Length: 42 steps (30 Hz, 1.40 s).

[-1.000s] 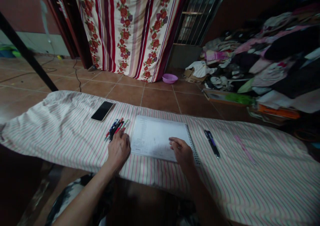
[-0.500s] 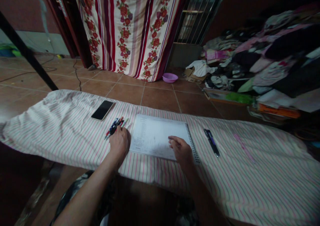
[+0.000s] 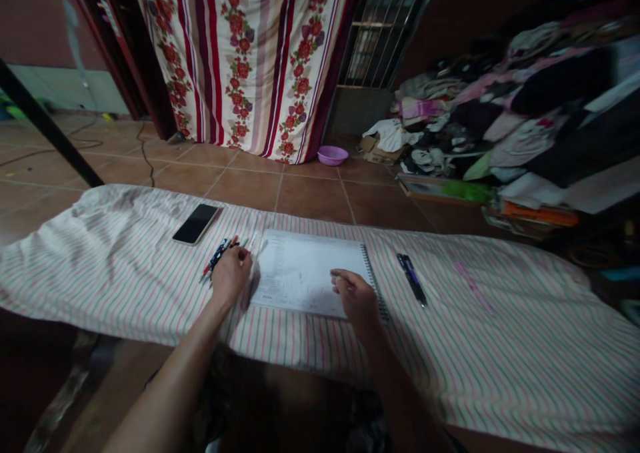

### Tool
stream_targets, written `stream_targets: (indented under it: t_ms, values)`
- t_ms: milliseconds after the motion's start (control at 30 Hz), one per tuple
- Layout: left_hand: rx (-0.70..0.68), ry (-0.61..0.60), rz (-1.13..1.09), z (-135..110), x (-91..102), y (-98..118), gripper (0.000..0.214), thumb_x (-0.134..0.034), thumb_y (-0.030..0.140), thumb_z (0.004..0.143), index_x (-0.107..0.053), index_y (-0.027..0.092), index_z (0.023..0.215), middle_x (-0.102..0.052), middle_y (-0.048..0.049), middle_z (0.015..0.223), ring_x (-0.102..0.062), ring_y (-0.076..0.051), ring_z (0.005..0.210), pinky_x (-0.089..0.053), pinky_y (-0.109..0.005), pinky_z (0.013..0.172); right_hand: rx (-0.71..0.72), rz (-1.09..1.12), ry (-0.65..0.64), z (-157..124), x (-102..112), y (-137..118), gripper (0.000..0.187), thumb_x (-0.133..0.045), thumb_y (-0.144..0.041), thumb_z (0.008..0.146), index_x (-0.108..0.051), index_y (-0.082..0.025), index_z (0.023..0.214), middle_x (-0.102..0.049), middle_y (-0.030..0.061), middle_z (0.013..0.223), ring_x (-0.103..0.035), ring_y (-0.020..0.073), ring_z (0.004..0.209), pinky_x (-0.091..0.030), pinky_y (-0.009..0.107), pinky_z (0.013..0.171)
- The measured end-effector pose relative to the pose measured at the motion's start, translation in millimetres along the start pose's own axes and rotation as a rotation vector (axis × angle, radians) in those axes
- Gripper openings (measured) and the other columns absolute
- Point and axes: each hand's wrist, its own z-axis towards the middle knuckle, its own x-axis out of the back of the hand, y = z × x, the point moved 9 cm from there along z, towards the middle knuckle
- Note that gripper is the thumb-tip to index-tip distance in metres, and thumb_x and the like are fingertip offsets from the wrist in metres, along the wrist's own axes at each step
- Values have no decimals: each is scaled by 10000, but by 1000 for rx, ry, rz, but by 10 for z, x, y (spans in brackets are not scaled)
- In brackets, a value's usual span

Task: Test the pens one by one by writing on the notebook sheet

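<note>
A phone [image 3: 195, 224] lies near the far edge of the striped cloth [image 3: 525, 346], left of centre. Beyond, a purple bowl [image 3: 333, 155] sits on the floor [image 3: 310, 194] by a curtain [image 3: 270, 53].

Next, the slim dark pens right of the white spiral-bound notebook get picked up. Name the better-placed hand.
Right hand, probably: it is over the right part of the white spiral-bound notebook, nearest the slim dark pens. The left hand is across the notebook, at the multicoloured pen bunch.
</note>
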Motion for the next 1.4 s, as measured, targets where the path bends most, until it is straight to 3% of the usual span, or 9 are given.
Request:
stream_targets:
  t_ms: [133,233,533,700,867,1133,1400]
  values:
    - [83,-126,-308,-23,-273,-6,90,-580,239,722,-568,150,728,-580,10,619,-568,-119,537,-402,-210,475,22,-16,-7,-29,-24,-60,288,-474,-320,735,-663,-141,856,-655,118,932,-647,189,722,-548,338,666]
    - [166,-203,-559,-96,-506,14,96,-632,192,681,-557,132,683,-555,28,585,-546,-79,481,-373,-172,417,10,3,-1,-48,-37,-77,275,-469,-306,740,-663,-155,865,-668,106,930,-651,187,720,-549,336,658]
    - [400,-324,-982,-439,-1018,79,171,-539,-22,751,-556,116,651,-627,-11,666,-638,-76,628,-537,-171,649,-227,343,-75,-110,-218,8,283,-607,-324,642,-660,-153,860,-699,65,753,-635,151,610,-521,285,595]
    - [461,-338,-1031,-587,-1178,103,204,-512,-34,774,-554,109,634,-635,-16,676,-649,-83,650,-546,-179,694,-331,533,-73,-134,-299,76,384,-692,-372,568,-655,-149,878,-700,58,750,-627,140,608,-512,289,618]
    - [458,-379,-1038,-675,-1288,120,180,-551,-51,734,-585,112,666,-649,-14,676,-657,-96,680,-548,-206,751,-372,569,-17,-161,-181,10,334,-696,-374,581,-668,-152,829,-687,42,724,-613,130,619,-497,274,623]
    - [451,-494,-935,-771,-1359,166,125,-611,-4,720,-596,109,773,-661,-31,669,-654,-100,591,-543,-158,589,-402,627,29,-175,-42,-8,280,-694,-363,593,-669,-164,789,-644,4,685,-568,105,582,-468,241,582]
    - [412,-534,-891,-800,-1360,196,145,-627,9,713,-621,111,816,-682,-43,671,-651,-91,568,-544,-154,583,-474,778,-5,-202,-87,-18,305,-734,-363,560,-666,-167,785,-633,-7,722,-536,62,568,-443,184,541]
